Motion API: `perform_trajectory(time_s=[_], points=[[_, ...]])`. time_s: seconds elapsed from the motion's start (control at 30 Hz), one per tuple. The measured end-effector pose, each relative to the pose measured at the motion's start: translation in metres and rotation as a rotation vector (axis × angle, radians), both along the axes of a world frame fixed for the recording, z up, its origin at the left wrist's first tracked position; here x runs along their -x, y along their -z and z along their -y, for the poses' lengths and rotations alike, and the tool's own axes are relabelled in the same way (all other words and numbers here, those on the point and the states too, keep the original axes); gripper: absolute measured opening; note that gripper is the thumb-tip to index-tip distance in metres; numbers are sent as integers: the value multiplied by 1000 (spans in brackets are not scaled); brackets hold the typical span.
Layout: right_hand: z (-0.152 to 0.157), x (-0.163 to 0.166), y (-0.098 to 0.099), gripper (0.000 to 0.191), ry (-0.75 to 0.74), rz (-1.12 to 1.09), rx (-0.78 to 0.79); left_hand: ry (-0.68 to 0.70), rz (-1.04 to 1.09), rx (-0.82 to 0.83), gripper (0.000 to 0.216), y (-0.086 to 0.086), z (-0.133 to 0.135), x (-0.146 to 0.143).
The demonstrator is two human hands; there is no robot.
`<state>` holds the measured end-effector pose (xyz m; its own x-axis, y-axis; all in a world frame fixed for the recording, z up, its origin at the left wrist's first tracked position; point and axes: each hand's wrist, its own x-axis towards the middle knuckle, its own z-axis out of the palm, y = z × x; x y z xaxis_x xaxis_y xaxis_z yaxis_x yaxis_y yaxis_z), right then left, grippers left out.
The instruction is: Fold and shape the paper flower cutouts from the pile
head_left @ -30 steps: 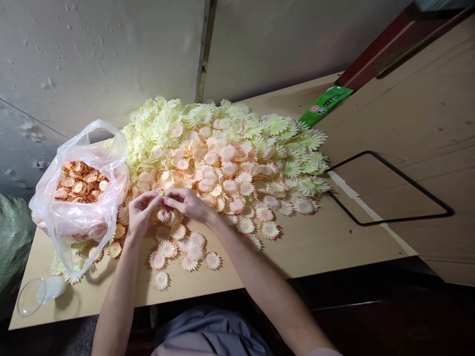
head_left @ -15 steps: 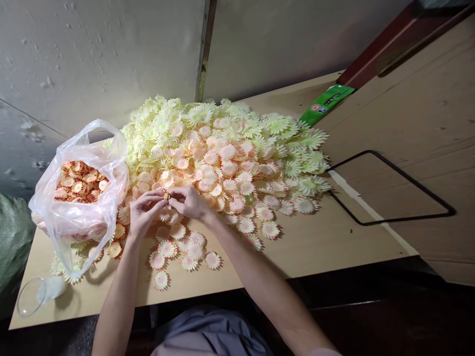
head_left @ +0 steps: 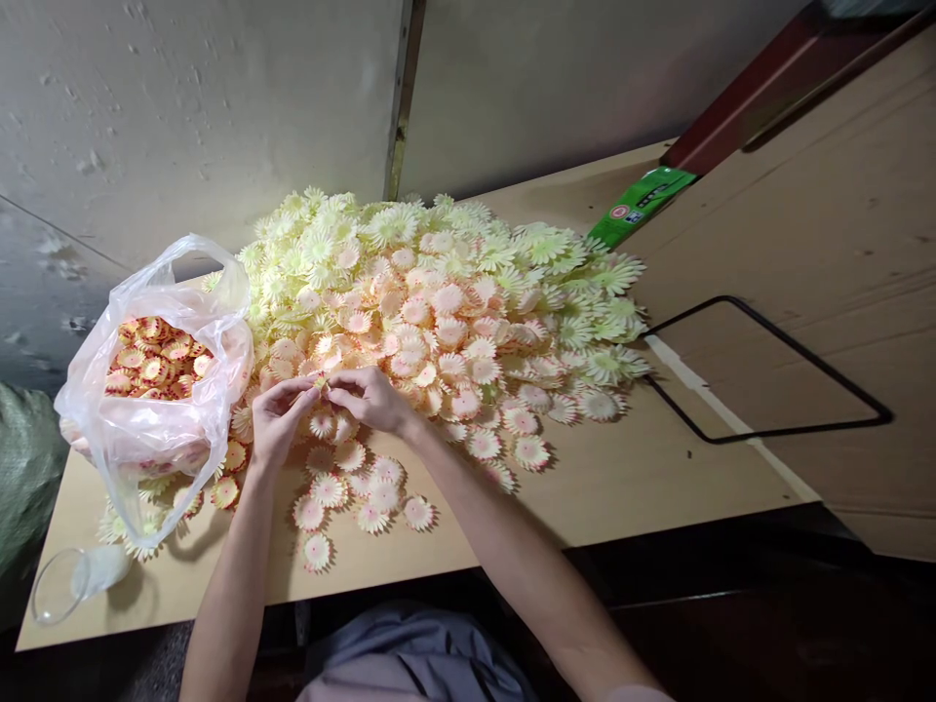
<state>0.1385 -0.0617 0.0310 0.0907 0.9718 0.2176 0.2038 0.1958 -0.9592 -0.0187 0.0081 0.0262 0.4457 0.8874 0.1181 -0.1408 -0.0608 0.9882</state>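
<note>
Where our left hand (head_left: 272, 421) and right hand (head_left: 371, 398) meet, a small flower piece (head_left: 323, 382) is pinched between the fingertips of both. The left grip is closed on it from one side and the right grip from the other, with the fingertips touching. The piece is held just above the near edge of the heap of pale yellow and pink flowers (head_left: 453, 292) on the counter (head_left: 621, 487). Loose pink-centred discs (head_left: 366, 487) lie below the wrists. Our fingers cover most of the piece, so we cannot make out its shape or colour. A clear plastic bag (head_left: 146, 429) veils part of its red-and-yellow discs. The green packet (head_left: 642, 203) bears a red-and-white label, and its writing is unreadable.
</note>
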Motion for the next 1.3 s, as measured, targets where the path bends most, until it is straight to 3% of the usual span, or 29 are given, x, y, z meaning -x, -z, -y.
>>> perform_trajectory(time_s=[0.43,0.53,0.73,0.93,1.3], points=[[4,-1,-3,35,-52,-106,4,99,6,-110,14,-7,1,4],[1,0,-1,37,-4,-111,21,94,4,-98,12,-6,2,3],[-1,1,2,31,-89,-336,45,10,49,12,15,-5,0,3],[-5,0,8,30,-109,-428,63,14,80,54,15,-7,0,3],[-2,-1,-1,32,-114,-355,20,8,89,80,17,-5,0,1]])
